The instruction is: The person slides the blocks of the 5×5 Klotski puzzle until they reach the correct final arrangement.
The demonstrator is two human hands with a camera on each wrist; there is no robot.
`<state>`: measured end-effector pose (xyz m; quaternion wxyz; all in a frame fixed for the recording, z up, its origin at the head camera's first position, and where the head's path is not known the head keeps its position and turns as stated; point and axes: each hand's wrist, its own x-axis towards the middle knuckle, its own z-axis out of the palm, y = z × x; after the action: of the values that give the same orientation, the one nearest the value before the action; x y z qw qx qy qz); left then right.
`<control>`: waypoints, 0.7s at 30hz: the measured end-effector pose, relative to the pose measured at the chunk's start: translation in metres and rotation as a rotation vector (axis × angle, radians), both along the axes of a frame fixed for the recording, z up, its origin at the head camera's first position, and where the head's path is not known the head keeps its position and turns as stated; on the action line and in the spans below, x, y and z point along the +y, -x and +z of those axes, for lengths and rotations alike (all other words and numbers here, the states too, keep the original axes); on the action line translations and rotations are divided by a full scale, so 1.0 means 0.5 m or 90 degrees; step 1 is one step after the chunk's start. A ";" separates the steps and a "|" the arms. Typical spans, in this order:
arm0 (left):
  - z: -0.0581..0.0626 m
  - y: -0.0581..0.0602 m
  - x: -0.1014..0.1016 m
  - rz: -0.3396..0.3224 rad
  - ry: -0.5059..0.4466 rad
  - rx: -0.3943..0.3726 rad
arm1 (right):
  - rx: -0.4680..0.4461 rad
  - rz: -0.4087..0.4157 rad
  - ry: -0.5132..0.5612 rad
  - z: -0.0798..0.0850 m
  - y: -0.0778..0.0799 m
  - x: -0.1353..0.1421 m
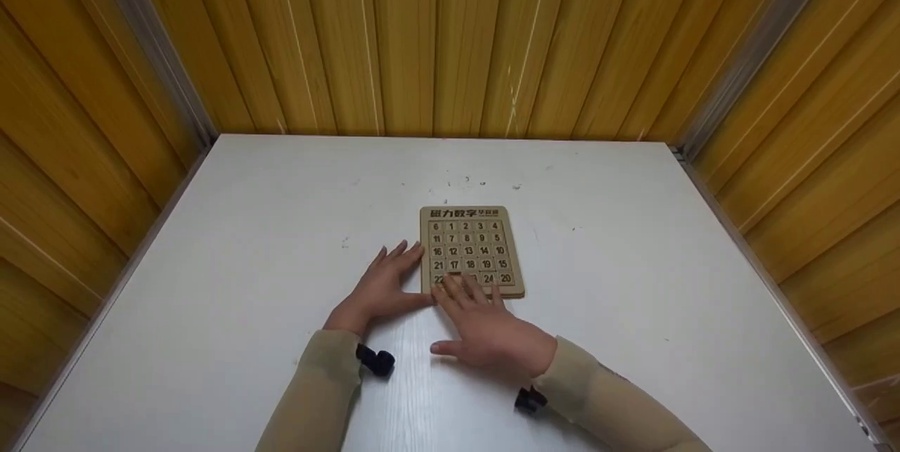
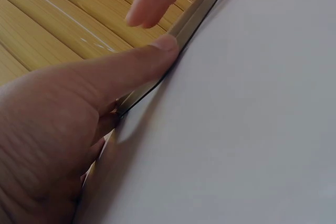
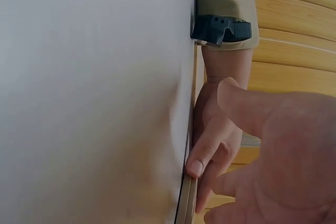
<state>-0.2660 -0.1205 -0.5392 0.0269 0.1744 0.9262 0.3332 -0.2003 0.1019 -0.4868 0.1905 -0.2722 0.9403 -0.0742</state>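
Observation:
A wooden sliding number puzzle (image 1: 470, 251) lies flat on the white table, its printed heading along the far edge. Rows of numbered tiles fill its frame; fingers cover part of the bottom row. My left hand (image 1: 383, 290) rests by its left side, fingers extended and fingertips at the edge. The left thumb (image 2: 142, 66) lies straight against the puzzle's near edge by the corner. From the near side, my right hand (image 1: 485, 329) reaches over the puzzle with fingers spread, fingertips on the bottom row. Its thumb (image 3: 244, 103) sticks out to the side, away from the puzzle.
The white table (image 1: 211, 283) extends around the puzzle on all sides, with small dark marks (image 1: 482, 183) beyond it. Yellow wood-patterned panels (image 1: 408, 44) stand behind and at both sides. Black wrist cameras (image 1: 378, 360) are strapped over the sleeves.

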 end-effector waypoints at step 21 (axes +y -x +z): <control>0.004 -0.001 0.001 0.002 -0.004 -0.013 | -0.014 -0.023 0.008 0.013 0.009 0.023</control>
<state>-0.2657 -0.1202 -0.5373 0.0353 0.1695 0.9252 0.3377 -0.2051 0.1132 -0.4805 0.1975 -0.2558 0.9424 -0.0867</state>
